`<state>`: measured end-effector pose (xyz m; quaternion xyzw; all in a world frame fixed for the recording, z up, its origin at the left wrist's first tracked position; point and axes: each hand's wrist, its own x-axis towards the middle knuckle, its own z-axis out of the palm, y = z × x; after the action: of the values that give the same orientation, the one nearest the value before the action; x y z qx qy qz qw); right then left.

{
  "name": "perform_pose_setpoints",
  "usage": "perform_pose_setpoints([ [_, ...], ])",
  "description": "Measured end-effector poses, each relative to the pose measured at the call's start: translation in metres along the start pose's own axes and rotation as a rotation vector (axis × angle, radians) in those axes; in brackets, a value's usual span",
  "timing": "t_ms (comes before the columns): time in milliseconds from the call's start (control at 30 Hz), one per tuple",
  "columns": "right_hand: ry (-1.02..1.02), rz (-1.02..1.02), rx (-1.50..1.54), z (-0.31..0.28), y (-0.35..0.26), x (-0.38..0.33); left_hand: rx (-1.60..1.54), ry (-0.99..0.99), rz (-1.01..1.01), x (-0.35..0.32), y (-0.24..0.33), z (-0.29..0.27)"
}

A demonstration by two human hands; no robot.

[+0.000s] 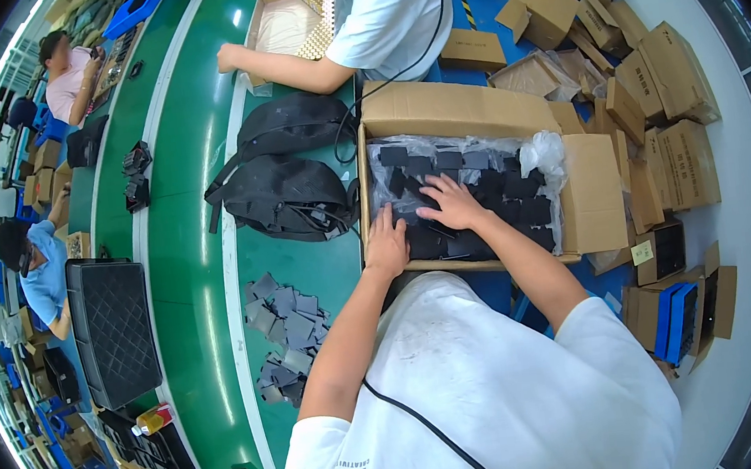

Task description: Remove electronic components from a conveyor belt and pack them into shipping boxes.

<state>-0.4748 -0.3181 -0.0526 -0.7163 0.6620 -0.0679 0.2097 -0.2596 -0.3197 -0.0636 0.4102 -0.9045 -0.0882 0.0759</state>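
An open cardboard box (596, 202) stands before me, lined with clear plastic. Inside it lie many small flat black pieces (517, 185), loosely in rows. Over the near left part of the box, my left hand (388, 245) rests with its fingers stretched out, close to the left wall. My right hand (453, 205) reaches in toward the middle, fingers spread over the black pieces and touching them. I see nothing held in either hand, though the undersides of the fingers are hidden.
Left of the box, two black backpacks (289, 198) lie on the green worktop. Loose dark grey squares (293, 321) are piled nearer me. A co-worker (399, 21) sits at the far side by an open carton. Cardboard boxes (670, 80) stack up on the right.
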Motion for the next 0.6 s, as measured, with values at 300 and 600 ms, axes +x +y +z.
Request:
perform_pose_setpoints([
  [300, -0.059, -0.164, 0.135, -0.037, 0.021, -0.069, -0.021, -0.067, 0.029, 0.001, 0.007, -0.011],
  [600, 0.480, 0.336, 0.340, -0.039, 0.100, -0.097, 0.011, -0.202, 0.118, 0.003, 0.004, -0.007],
])
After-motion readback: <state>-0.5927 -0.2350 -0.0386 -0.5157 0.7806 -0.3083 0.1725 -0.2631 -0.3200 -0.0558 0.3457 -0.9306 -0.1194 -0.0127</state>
